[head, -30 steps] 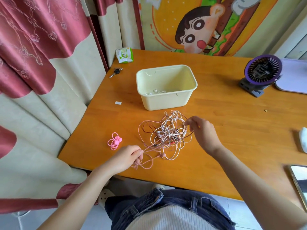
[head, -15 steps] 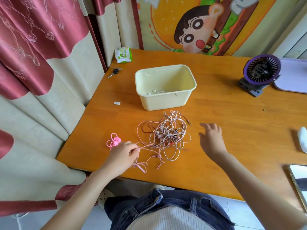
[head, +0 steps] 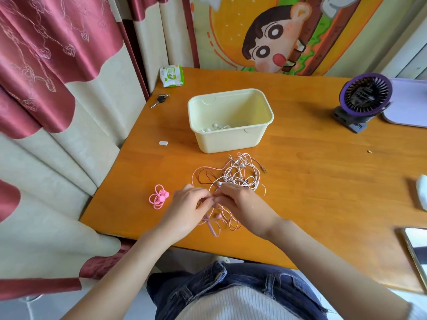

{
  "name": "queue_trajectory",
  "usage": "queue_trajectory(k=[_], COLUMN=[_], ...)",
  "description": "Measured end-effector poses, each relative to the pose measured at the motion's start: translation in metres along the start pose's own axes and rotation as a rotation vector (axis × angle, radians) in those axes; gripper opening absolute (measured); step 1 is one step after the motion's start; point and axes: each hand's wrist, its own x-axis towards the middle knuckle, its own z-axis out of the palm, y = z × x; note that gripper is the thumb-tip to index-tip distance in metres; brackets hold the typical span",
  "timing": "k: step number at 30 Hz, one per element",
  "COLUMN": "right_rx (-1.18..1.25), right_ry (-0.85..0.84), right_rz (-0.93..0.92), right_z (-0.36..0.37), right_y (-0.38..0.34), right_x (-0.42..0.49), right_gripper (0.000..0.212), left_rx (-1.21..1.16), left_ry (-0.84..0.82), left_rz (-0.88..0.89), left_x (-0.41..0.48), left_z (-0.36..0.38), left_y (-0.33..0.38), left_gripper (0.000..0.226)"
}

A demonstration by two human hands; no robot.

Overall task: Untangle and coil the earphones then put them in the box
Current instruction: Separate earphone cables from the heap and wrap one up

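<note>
At lower centre of frame, left hand (head: pixel 184 205) and right hand (head: pixel 240 202), fingers curled, pinch cords of tangled earphones (head: pixel 235 179), cream box (head: pixel 231 140) just above

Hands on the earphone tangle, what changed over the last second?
The right hand let go of the tangle at its far side, swung out right, then came in to meet the left hand at the near edge, where both pinch pink cable. The box and coiled pink earphones stayed put.

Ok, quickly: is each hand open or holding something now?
Left hand: fingers curled, pinching a cord of the tangled earphones.
Right hand: also pinching a cord of that tangle.
</note>
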Motion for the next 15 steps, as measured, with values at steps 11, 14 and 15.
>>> queue_trajectory(k=[11, 14, 15], right_rx=[-0.08, -0.098, -0.139], right_ry=[0.426, 0.467, 0.437], right_rz=[0.35, 0.463, 0.504], right_z=[-0.048, -0.054, -0.052], right_y=[0.039, 0.053, 0.056], right_x=[-0.006, -0.006, -0.007], right_gripper=[0.019, 0.022, 0.023], left_rx=[0.012, 0.001, 0.006], left_ry=[-0.2, -0.229, -0.219], left_rz=[-0.296, -0.358, -0.365], left_x=[-0.021, -0.028, -0.028], left_z=[0.007, 0.01, 0.01], left_y=[-0.049, -0.056, -0.055], left_gripper=[0.019, 0.023, 0.025])
